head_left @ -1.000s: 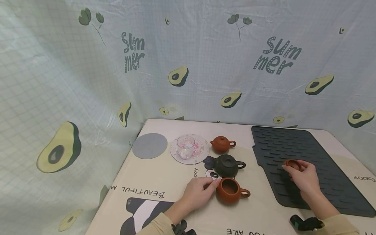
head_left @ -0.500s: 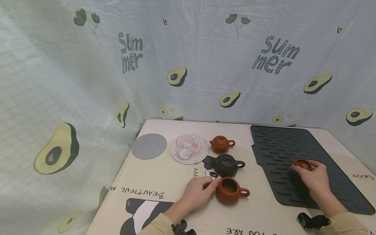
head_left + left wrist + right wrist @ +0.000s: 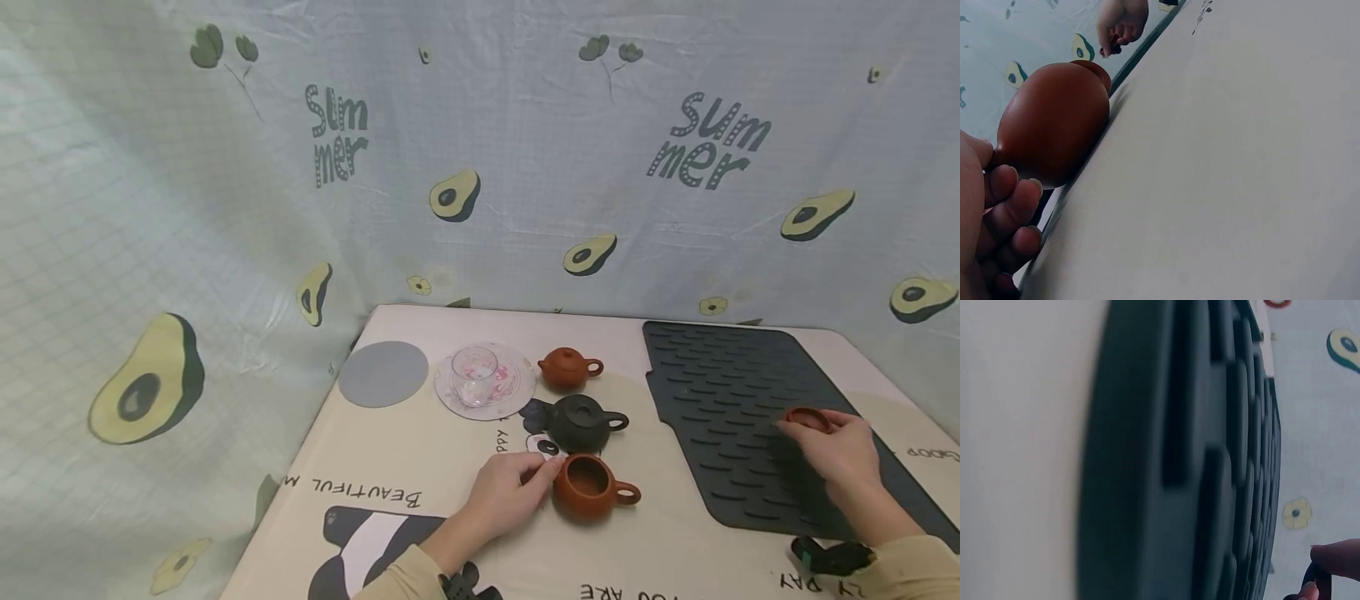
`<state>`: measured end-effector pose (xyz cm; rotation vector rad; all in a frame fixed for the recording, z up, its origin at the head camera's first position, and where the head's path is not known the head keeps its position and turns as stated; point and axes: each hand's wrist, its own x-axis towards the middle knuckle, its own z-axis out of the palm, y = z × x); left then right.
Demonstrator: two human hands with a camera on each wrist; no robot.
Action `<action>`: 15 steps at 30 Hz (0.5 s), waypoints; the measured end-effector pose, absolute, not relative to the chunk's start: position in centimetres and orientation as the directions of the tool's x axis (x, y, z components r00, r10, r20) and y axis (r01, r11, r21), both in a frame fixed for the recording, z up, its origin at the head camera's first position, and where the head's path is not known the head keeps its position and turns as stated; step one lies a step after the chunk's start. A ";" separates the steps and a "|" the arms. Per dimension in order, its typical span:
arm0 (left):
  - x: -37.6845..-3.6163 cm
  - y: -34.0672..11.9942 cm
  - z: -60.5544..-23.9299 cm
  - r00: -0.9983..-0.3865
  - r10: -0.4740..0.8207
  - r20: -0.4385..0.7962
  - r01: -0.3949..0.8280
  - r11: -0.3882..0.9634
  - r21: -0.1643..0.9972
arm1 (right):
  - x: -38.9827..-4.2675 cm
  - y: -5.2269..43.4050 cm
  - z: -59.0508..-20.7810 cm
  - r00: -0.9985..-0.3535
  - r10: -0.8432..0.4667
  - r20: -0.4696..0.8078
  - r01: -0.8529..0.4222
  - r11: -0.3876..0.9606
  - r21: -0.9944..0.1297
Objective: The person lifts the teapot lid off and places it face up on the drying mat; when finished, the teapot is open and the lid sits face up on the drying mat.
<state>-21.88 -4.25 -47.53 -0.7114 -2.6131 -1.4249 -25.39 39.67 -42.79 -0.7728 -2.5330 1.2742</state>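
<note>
One small brown lid (image 3: 808, 419), pinched by the right hand (image 3: 846, 452), is now farther toward three o'clock, over the dark mat (image 3: 727, 387). So it seems parted from the open brown pot (image 3: 585, 502), whose spout (image 3: 999, 152) the left hand (image 3: 504, 493) pinches.

On the surface (image 3: 420, 442), the near pot (image 3: 588, 504) stands before the middle pot (image 3: 579, 427), which sits at its 12 o'clock; the far pot (image 3: 565, 371) stands beyond, also at 12. From the near pot, the plate (image 3: 516, 398) bearing the glass (image 3: 474, 379) is toward 11 and the disc (image 3: 383, 374) toward 10. At 9 the left grip (image 3: 506, 496) holds it; toward 3 the right grip (image 3: 847, 454) holds a small piece (image 3: 807, 418) above the mat (image 3: 720, 400).
</note>
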 end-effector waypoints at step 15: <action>-21.9 -4.3 -47.6 -0.889 0.358 0.287 0.434 0.451 0.780 | -27.9 44.3 -43.0 -0.841 0.540 -0.035 0.400 0.576 -0.713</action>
